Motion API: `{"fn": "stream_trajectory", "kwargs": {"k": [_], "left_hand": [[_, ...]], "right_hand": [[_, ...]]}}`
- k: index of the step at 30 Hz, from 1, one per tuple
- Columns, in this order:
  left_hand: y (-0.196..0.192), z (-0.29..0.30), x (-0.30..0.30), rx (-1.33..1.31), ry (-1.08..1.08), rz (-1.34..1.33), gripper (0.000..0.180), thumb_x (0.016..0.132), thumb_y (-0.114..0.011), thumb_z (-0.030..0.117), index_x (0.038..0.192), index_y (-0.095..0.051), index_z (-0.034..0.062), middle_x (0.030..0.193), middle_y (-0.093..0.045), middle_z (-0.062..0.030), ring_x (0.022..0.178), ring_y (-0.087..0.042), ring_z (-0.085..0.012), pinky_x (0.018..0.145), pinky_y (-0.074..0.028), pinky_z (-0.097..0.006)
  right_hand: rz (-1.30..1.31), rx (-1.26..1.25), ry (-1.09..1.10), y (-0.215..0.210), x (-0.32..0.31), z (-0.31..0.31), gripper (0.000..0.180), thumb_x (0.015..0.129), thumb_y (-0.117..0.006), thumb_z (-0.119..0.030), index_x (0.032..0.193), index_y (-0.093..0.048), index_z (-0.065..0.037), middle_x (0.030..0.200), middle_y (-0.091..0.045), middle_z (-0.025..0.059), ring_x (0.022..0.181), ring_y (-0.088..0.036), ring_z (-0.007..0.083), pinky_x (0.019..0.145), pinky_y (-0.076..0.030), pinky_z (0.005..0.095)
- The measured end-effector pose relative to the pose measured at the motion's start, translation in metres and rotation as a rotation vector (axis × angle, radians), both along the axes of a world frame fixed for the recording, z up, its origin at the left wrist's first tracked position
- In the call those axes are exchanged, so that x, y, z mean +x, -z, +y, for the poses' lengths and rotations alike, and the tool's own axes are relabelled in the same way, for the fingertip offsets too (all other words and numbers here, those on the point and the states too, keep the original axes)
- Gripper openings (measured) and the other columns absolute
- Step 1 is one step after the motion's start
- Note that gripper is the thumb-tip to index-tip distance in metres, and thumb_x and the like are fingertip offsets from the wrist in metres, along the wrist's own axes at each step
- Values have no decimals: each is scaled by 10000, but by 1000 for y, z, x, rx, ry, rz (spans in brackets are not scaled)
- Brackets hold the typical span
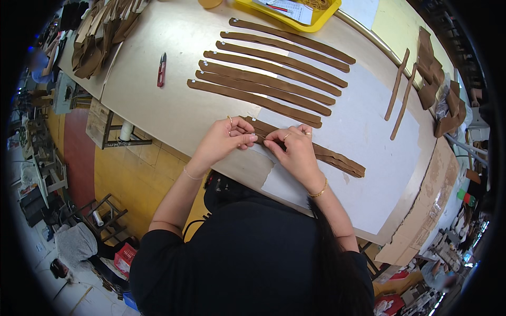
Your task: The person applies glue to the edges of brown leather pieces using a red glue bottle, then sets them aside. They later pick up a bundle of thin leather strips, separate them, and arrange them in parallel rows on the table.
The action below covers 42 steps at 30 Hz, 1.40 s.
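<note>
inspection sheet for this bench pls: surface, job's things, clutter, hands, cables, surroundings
Surface: tan worktable with white paper sheet laid over its right part.
Job's things: brown strap stack under the hands; six brown straps laid out in a row beyond it.
Clutter: red thread snips; yellow tray with papers at the far edge; two loose straps and a pile of brown pieces at right; heap of brown straps at far left.
Hands: left hand and right hand both pinch the near end of the strap stack.
Cables: nothing seen on the table.
Surroundings: yellow and red floor, wooden frames, other benches, a person at far left.
</note>
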State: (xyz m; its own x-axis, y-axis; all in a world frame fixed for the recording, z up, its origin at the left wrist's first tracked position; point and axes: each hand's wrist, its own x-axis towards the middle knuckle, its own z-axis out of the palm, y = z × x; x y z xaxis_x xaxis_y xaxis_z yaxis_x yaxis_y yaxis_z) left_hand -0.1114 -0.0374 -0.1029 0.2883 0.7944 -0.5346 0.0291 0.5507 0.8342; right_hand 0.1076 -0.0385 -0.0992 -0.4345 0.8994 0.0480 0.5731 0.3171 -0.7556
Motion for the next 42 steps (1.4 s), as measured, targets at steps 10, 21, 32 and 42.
{"fn": "stream_trajectory", "kwargs": {"k": [10, 21, 32, 42], "left_hand": [[-56, 2, 8, 121, 76, -28, 101, 847, -706, 20, 932, -673, -23, 833, -680, -76, 762, -666, -118, 690, -535, -229], [-23, 38, -112, 234, -220, 179, 123, 844, -701, 38, 938, -653, -25, 816, -668, -81, 716, -663, -141, 662, -536, -254], [-10, 45, -136, 252, -323, 408, 121, 859, -672, 33, 952, -641, -37, 791, -661, -64, 701, -646, -115, 639, -518, -227], [7, 51, -146, 332, -359, 559, 154, 870, -659, 42, 993, -640, -49, 798, -659, -56, 684, -628, -102, 632, -512, -220]], "right_hand": [[220, -274, -194, -36, 10, 15, 278, 851, -703, -217, 1060, -678, -36, 771, -668, 100, 698, -634, 200, 730, -461, 305], [84, -508, 55, -27, 77, 16, 247, 939, -615, -194, 1074, -691, -1, 669, -655, 78, 504, -487, 92, 522, -426, 252], [-189, 88, 260, -12, 35, 27, 189, 830, -716, -167, 979, -695, -52, 910, -637, 66, 818, -575, 218, 715, -425, 342], [-248, 182, 130, 3, 21, 7, 225, 761, -764, -188, 944, -669, -95, 926, -564, 44, 884, -529, 235, 769, -392, 369]]}}
